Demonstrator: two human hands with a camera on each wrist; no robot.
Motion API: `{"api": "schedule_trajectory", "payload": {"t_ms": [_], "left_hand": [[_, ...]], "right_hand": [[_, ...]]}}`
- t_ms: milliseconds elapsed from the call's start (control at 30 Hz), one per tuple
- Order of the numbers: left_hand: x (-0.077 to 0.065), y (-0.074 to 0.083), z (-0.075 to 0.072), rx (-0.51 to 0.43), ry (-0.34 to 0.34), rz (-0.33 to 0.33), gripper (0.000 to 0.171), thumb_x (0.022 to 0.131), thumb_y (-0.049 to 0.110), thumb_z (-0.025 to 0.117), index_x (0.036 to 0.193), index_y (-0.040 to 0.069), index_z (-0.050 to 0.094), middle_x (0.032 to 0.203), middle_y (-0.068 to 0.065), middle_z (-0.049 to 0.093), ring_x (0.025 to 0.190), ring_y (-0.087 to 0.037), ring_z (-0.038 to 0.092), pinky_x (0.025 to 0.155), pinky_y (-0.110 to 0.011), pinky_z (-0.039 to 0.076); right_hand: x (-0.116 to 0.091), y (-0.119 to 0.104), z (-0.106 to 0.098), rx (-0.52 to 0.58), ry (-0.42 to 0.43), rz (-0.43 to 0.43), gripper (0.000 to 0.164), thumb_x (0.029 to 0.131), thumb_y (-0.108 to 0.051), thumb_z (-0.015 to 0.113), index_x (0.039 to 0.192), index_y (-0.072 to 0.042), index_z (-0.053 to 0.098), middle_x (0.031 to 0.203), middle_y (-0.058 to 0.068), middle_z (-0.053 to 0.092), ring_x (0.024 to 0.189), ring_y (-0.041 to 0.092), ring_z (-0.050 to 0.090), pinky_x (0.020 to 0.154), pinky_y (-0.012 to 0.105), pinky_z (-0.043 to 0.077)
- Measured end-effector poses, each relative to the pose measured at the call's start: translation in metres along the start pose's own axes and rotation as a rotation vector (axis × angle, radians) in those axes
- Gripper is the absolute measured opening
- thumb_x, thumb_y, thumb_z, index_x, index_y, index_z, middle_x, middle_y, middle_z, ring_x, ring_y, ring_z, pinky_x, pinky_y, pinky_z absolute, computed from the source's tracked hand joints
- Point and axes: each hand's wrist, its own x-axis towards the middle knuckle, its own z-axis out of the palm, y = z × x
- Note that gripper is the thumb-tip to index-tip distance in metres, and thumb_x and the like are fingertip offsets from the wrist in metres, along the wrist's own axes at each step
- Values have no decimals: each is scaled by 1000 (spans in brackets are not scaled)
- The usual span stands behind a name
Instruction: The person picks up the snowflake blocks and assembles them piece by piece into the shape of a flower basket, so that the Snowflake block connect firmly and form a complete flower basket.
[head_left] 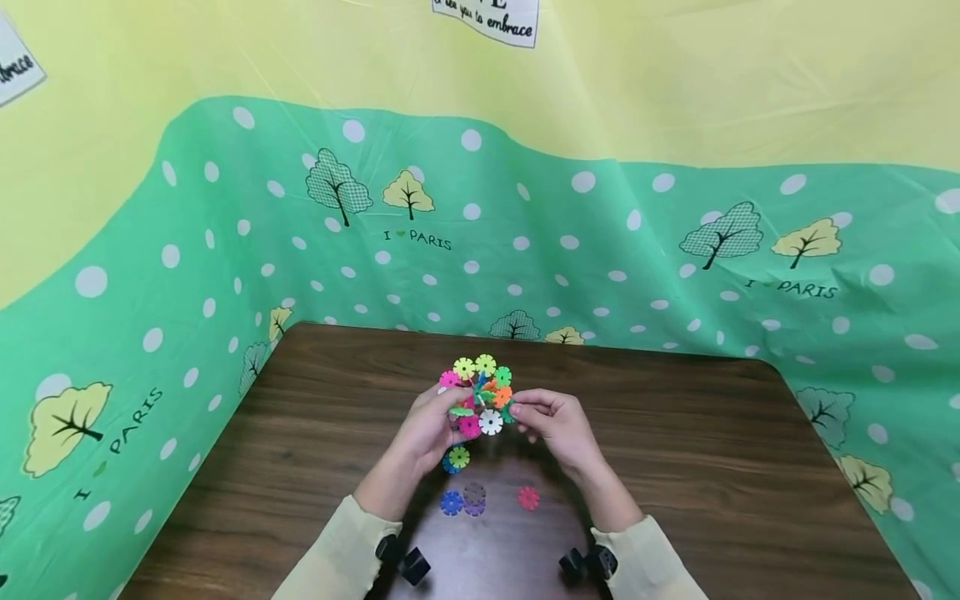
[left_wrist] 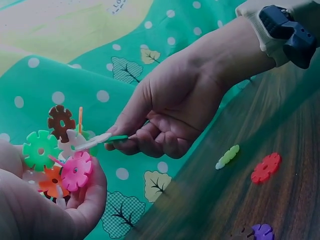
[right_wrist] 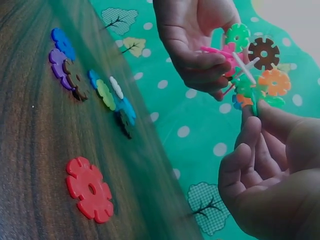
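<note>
So the disc cluster [head_left: 483, 397] was held up over the table [head_left: 675, 467], gripped on one side by the left hand [head_left: 427, 427], while a green disc [left_wrist: 118, 138] at its edge was pinched by the right hand [head_left: 558, 427]. Probably light, stiff, kinda slick plastic; joints could've been popped by squeezing, so rims were best gripped.
</note>
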Motion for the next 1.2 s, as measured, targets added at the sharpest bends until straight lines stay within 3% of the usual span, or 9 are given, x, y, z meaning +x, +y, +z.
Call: {"api": "schedule_trajectory", "payload": {"t_ms": [433, 833, 1000, 1200], "left_hand": [[-1, 0, 1, 2, -7, 2, 49, 99, 23, 65, 140, 3, 50, 105, -3, 65, 93, -16, 66, 79, -37, 61], [-2, -5, 1, 161, 12, -1, 55, 93, 29, 77, 140, 9, 56, 126, -11, 67, 101, -24, 68, 79, -42, 63], [-2, -6, 4, 172, 0, -14, 56, 92, 30, 79, 138, 8, 57, 126, -12, 66, 103, -25, 66, 80, -43, 63], [-1, -2, 2, 173, 3, -41, 58, 91, 36, 78, 138, 9, 57, 127, -10, 65, 104, -25, 66, 80, -43, 62]], "right_hand": [[0, 3, 1, 30, -5, 0, 29, 95, -7, 72, 116, 12, 68, 80, -3, 75, 67, 10, 65, 58, 25, 54], [-2, 4, 6, -45, 25, -41, 23, 93, -5, 74, 111, 10, 71, 79, -3, 73, 66, 10, 62, 57, 27, 53], [-4, 2, 8, -62, 41, -59, 20, 91, 4, 70, 109, 14, 69, 79, -1, 73, 65, 10, 62, 58, 27, 54], [-4, 1, 7, -48, 9, -44, 19, 94, 1, 70, 110, 12, 70, 81, -2, 75, 68, 12, 66, 59, 30, 57]]}}
